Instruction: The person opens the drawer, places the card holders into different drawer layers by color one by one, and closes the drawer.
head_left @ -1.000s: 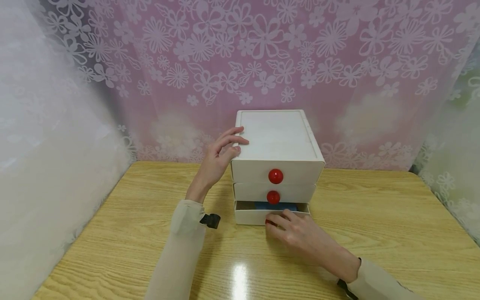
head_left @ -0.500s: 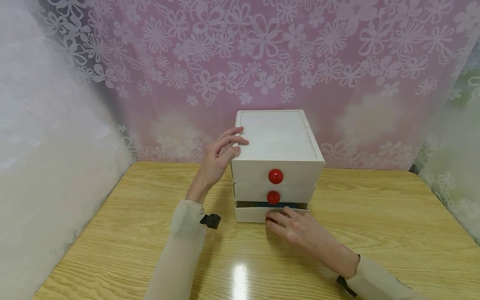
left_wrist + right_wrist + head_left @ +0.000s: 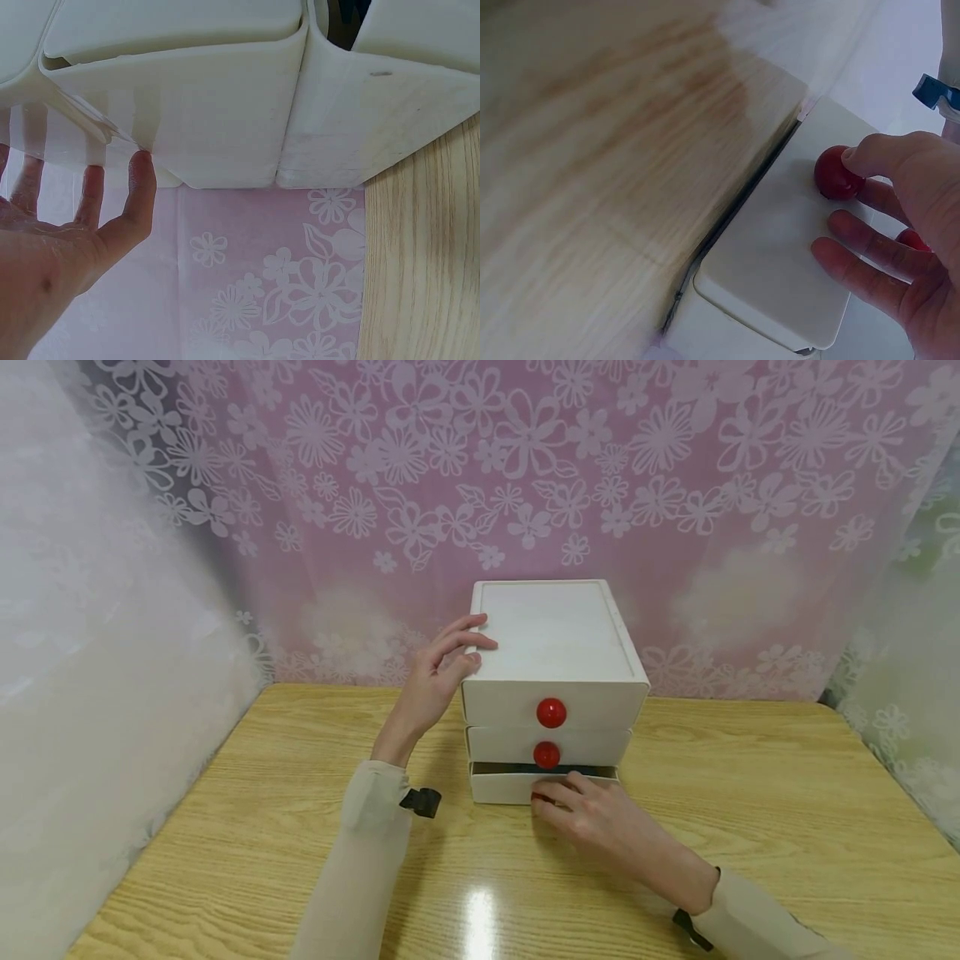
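A white three-drawer cabinet stands on the wooden table, each drawer with a round red knob. My left hand rests at its upper left edge, fingertips on the top, fingers spread and slightly bent. Low at the front, my right hand pinches the bottom drawer's red knob between thumb and index finger; the other fingers lie near the drawer front. That bottom drawer is pulled out a little. Something dark blue shows inside it, mostly hidden.
Above it, the top drawer's knob and the middle drawer's knob sit on drawers that look closed. The wooden table extends to both sides. Behind hangs a pink flowered curtain.
The bottom drawer has slid a little inward with my right hand on its knob, and less of the blue thing inside shows. My left hand has stayed in place.
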`<move>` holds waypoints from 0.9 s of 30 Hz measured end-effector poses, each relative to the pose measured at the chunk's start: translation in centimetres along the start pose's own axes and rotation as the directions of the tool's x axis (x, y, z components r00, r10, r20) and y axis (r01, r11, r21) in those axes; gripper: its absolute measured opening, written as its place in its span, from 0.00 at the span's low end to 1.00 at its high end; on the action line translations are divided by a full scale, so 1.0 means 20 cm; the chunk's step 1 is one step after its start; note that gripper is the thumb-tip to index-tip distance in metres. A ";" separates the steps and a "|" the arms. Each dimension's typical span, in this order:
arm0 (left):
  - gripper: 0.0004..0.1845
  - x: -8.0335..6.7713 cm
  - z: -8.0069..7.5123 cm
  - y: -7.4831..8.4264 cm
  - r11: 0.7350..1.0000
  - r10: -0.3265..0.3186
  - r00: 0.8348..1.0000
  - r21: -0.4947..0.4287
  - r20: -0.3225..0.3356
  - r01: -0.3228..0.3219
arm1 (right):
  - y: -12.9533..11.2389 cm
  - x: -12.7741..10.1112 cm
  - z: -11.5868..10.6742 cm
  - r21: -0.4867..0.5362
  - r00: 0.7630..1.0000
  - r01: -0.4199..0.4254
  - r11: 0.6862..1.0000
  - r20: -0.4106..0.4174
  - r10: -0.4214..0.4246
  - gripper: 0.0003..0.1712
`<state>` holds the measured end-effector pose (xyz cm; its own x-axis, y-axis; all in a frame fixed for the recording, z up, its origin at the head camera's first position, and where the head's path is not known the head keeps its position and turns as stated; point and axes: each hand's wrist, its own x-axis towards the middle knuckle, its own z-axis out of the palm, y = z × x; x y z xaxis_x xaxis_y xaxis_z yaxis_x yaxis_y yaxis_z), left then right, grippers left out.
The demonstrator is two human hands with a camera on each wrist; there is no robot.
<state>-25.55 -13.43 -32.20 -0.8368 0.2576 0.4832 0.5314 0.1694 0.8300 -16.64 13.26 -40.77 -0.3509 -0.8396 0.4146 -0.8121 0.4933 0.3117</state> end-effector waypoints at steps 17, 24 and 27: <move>0.16 0.01 0.00 0.00 1.000 0.017 1.000 -0.023 0.005 -0.017 | 0.04 -0.03 0.01 0.039 0.997 0.002 0.999 -0.073 0.001 0.29; 0.17 0.00 0.00 0.01 1.000 0.017 1.000 -0.009 0.005 -0.017 | 0.04 -0.02 0.03 0.037 0.995 0.000 0.999 -0.099 0.004 0.29; 0.17 0.00 0.00 0.01 1.000 0.017 1.000 -0.004 0.005 -0.016 | 0.04 -0.02 0.03 0.038 0.993 -0.001 0.999 -0.115 0.005 0.28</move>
<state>-25.45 -13.36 -32.15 -0.8272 0.2652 0.4954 0.5446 0.1615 0.8230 -17.47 13.90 -41.27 -0.2995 -0.8053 0.5117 -0.8290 0.4851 0.2783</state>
